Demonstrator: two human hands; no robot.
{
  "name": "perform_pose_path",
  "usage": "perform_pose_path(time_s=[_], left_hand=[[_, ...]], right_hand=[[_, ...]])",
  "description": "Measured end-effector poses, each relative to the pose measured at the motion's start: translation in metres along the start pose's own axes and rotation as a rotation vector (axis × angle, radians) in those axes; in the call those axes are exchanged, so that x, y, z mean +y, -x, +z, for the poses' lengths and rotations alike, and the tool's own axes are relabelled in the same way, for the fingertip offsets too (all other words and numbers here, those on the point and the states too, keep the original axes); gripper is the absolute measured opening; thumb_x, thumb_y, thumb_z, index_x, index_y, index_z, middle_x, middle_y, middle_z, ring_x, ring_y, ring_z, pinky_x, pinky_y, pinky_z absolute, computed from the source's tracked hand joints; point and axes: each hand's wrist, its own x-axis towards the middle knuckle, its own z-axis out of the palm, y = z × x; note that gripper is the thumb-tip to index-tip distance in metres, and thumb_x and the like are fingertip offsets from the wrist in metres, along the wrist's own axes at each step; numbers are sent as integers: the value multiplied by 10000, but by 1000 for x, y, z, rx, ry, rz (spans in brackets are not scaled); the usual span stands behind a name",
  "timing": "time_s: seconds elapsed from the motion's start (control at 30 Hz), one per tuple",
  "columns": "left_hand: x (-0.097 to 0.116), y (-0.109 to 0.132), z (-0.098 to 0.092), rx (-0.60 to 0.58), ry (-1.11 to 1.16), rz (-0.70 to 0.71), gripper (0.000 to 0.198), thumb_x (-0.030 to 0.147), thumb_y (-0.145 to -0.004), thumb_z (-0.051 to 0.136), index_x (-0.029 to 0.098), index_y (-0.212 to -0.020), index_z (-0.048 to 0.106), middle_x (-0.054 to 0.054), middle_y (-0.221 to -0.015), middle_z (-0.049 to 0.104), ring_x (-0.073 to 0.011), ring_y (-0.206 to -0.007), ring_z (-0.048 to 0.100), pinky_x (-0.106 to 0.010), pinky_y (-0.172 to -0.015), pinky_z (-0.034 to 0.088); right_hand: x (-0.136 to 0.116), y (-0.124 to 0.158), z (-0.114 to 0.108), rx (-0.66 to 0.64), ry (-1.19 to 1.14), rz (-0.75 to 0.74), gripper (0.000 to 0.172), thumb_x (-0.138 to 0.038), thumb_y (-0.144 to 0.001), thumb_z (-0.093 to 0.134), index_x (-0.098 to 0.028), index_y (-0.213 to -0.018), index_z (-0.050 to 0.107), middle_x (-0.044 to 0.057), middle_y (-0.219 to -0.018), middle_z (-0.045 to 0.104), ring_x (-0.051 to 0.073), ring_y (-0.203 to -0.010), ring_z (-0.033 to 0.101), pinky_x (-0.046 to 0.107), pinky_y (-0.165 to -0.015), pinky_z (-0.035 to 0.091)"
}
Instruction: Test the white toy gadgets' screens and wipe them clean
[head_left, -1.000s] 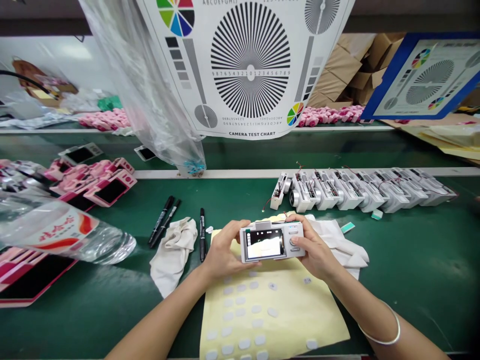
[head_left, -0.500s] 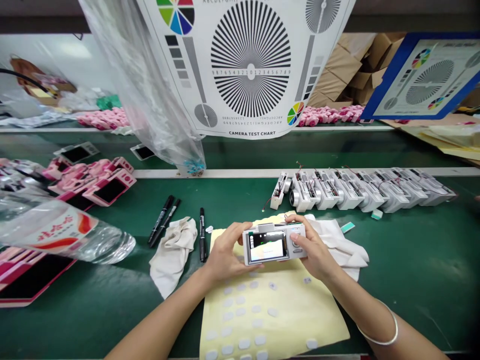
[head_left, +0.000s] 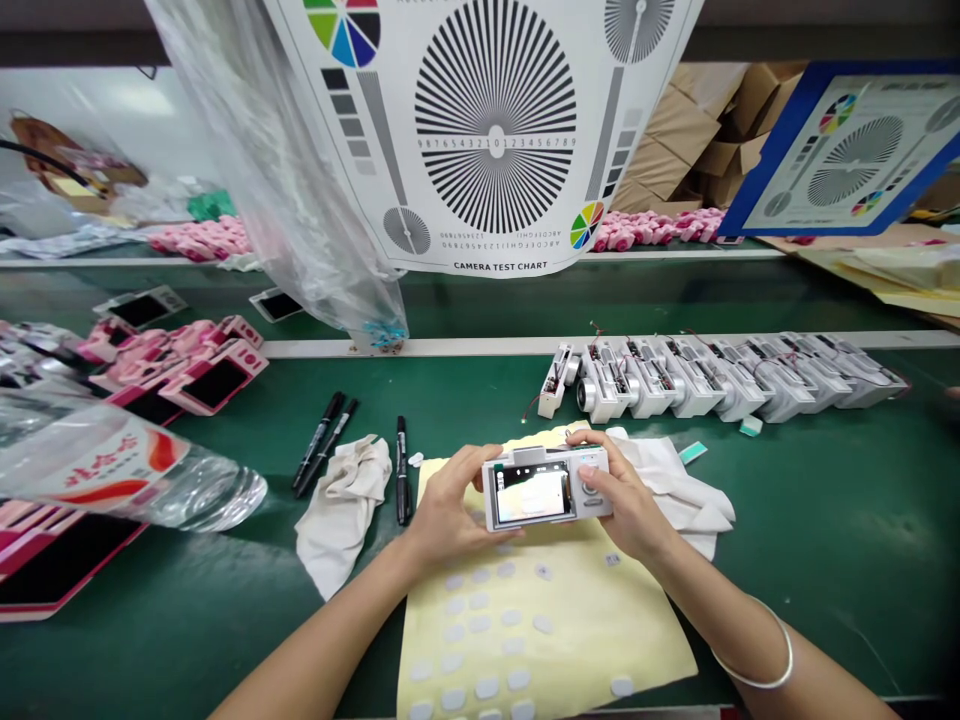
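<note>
A small white camera (head_left: 547,488) is held upright between both hands, its lit screen facing me. My left hand (head_left: 454,505) grips its left end, fingers on top and thumb below. My right hand (head_left: 626,490) holds the right end, with the thumb on the buttons beside the screen. Beneath them lies a yellow sheet (head_left: 555,640) bearing rows of pale stickers. Above the camera hangs a printed test chart (head_left: 495,200). White cloths (head_left: 345,510) lie on either side of the hands.
Opened white camera bodies (head_left: 697,380) stand in a row at the back right. Black markers (head_left: 403,470) lie left of the sheet. A plastic bottle (head_left: 127,460) and pink cameras (head_left: 214,380) are at the left. Clear plastic (head_left: 300,180) hangs beside the chart.
The picture on the camera's screen has changed, with a larger bright area and no green marks. Both hands keep the same hold, and the whole view has shifted slightly.
</note>
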Motion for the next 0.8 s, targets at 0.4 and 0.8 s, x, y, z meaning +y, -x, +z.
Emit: perform_pose_path(time_s=[0.4, 0.8], left_hand=[[-1, 1, 0, -14, 13, -26, 622, 553, -658, 650, 184, -1115, 443, -69, -939, 604, -185, -783, 592, -263, -607, 487], [-4, 0, 0, -53, 86, -135, 642, 511, -624, 693, 173, -1118, 462, -83, -993, 595, -200, -852, 596, -267, -648, 503]], right_hand=[[-1, 2, 2, -10, -19, 5, 273, -310, -722, 607, -252, -958, 483, -26, -753, 536, 112, -550, 555, 227, -403, 515], [-4, 1, 3, -32, -60, 55, 320, -337, -734, 575, -273, -1027, 462, 9, -927, 532, 150, -693, 580, 298, -491, 556]])
